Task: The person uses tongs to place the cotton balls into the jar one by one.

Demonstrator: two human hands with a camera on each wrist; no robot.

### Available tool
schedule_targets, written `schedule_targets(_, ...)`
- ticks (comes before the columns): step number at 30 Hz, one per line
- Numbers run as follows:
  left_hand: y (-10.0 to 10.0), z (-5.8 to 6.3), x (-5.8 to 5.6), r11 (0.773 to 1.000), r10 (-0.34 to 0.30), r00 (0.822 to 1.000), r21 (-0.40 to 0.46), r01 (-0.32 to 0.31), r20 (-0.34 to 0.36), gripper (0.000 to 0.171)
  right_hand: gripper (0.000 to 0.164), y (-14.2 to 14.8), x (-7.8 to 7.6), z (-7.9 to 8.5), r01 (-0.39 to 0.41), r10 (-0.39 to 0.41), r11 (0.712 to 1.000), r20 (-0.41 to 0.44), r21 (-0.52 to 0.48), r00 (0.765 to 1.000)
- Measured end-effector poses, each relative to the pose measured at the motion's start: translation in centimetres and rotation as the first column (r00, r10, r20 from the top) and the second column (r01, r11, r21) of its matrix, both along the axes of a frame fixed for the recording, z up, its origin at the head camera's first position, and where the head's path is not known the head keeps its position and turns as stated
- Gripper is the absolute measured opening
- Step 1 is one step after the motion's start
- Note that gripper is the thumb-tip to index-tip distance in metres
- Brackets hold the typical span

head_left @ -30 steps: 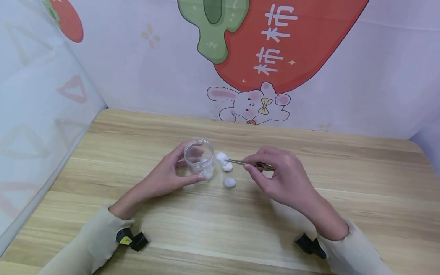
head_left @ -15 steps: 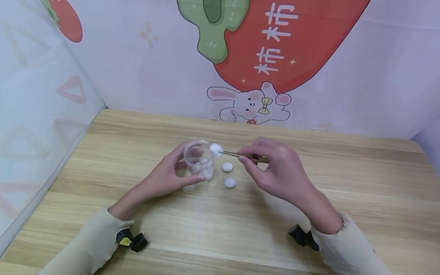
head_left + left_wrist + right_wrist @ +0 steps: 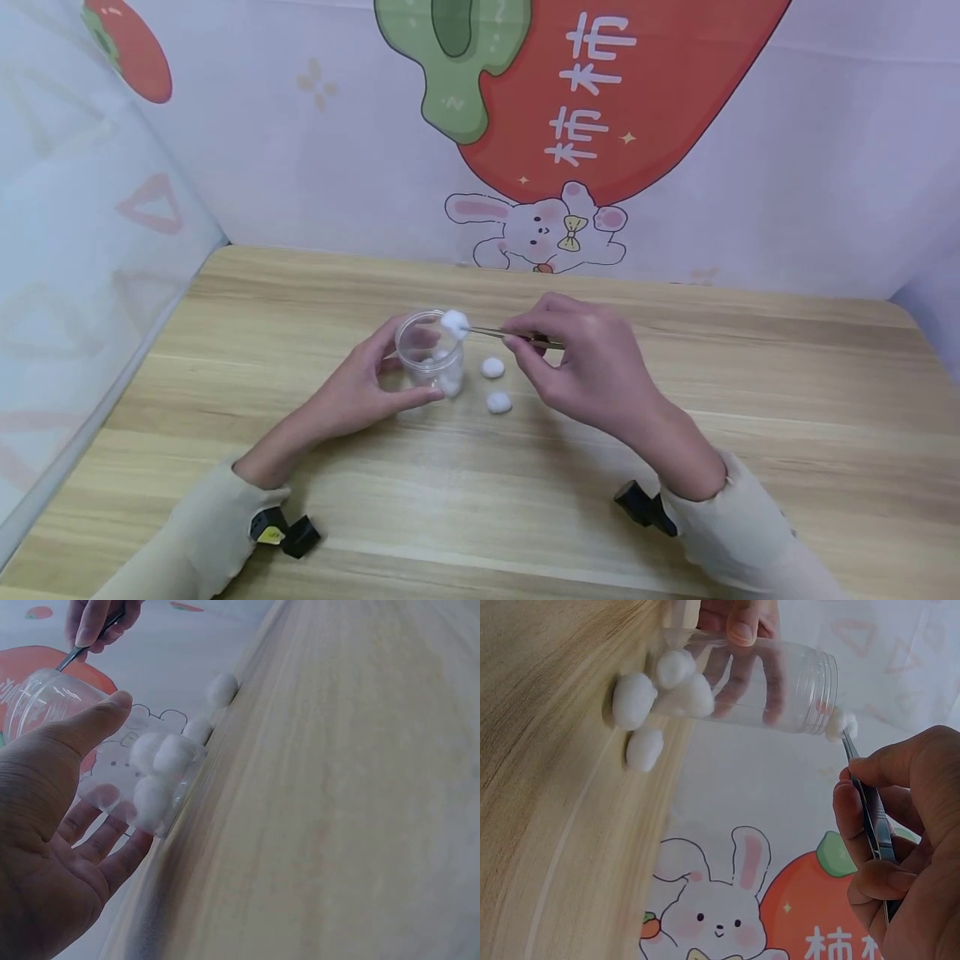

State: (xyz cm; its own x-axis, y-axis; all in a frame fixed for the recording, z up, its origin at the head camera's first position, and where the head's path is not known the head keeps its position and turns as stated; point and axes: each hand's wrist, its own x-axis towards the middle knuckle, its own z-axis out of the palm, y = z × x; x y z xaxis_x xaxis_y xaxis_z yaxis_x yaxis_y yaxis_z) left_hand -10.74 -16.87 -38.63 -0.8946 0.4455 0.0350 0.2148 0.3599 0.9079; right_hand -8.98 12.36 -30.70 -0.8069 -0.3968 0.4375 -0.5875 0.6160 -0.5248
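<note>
My left hand (image 3: 360,383) grips a clear plastic jar (image 3: 408,346) that stands upright on the table, thumb on the near side and fingers around the far side. Several white cotton balls (image 3: 154,799) lie in the bottom of the jar. In my right hand (image 3: 592,358) a pair of metal tweezers (image 3: 871,814) is pinched between thumb and fingers. Their tips hold a cotton ball (image 3: 454,324) right at the jar's open rim, on its right side. Two loose cotton balls, a farther one (image 3: 492,367) and a nearer one (image 3: 498,403), rest on the table between the jar and my right hand.
The wooden table (image 3: 450,517) reaches back to a printed cloth backdrop (image 3: 300,167) with a rabbit and a red persimmon. Another cloth wall (image 3: 90,275) runs along the left side. Each wrist carries a small black camera, such as the right one (image 3: 641,506).
My right hand has lifted the cotton ball with the tweezers from beside the other loose ones and carried it up and left to the jar's rim. The left hand keeps holding the jar in place.
</note>
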Motion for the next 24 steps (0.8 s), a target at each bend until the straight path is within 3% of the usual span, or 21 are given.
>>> schedule_targets(24, -0.20, -0.05, -0.10, 1.000, -0.019, 1.000, 0.025, 0.018, 0.005, 0.084, 0.010, -0.73, -0.07, -0.52, -0.017, 0.017, 1.000, -0.021, -0.014, 1.000)
